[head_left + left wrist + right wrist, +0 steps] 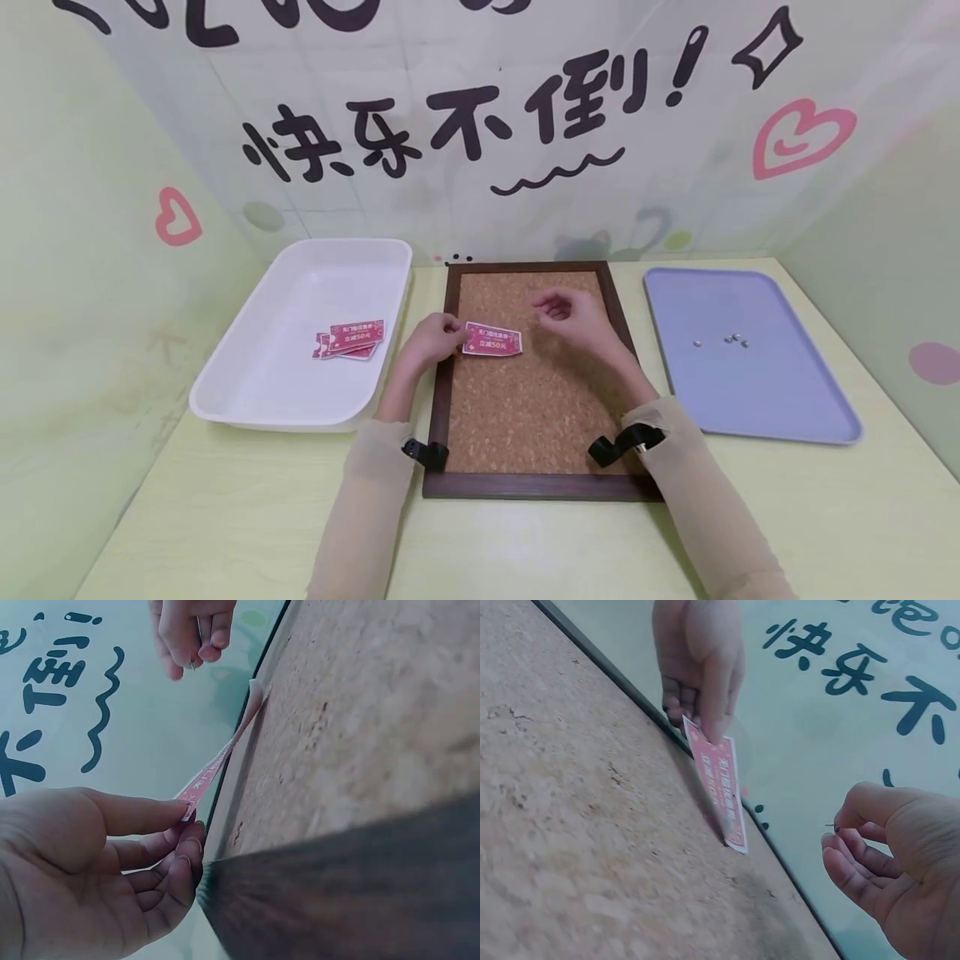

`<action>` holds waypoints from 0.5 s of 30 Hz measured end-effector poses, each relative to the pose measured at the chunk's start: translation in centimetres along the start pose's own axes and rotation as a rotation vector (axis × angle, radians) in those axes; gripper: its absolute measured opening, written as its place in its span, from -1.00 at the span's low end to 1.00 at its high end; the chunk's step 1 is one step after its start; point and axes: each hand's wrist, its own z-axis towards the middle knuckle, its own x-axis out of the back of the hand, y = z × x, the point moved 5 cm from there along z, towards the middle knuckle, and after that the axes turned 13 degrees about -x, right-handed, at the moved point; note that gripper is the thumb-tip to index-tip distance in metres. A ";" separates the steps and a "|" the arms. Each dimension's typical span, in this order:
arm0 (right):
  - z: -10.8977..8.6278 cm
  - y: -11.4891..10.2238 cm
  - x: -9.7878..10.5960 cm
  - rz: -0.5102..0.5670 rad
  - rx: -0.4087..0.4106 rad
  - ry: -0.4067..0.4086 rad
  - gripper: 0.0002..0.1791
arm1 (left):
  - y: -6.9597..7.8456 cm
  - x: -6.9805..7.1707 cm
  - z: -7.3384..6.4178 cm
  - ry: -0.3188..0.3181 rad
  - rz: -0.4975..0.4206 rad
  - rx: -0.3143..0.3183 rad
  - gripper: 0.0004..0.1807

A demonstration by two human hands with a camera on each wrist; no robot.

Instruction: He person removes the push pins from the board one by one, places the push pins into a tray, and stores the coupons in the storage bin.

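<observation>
My left hand [433, 340] pinches the left end of a red and white paper coupon [492, 340] between thumb and fingers, over the upper left of the cork board [517, 417]. In the left wrist view the coupon [217, 765] slants, its far end close to the cork. To its right, my right hand [573, 317] is raised over the board and pinches a thumbtack [830, 825]; the thin point sticks out from the fingertips in the right wrist view, while the fingers hide its head.
A white tray [255, 392] on the left holds several more red coupons [352, 337]. On the right, a blue-purple tray [750, 392] bears several small silver thumbtacks [733, 338]. The board's dark wooden frame [540, 486] forms a raised edge. A printed wall [450, 208] stands behind.
</observation>
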 end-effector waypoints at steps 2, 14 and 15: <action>-0.3 0.1 0.8 -0.014 0.013 0.024 -0.78 | 0.0 0.2 -0.3 0.014 -0.012 -0.015 -0.76; -2.7 0.1 5.2 0.034 0.037 0.124 -0.78 | 1.1 3.1 -2.4 0.050 -0.040 -0.126 -0.76; -2.9 0.0 5.5 0.034 0.041 0.130 -0.78 | 1.2 3.4 -2.6 0.057 -0.040 -0.127 -0.75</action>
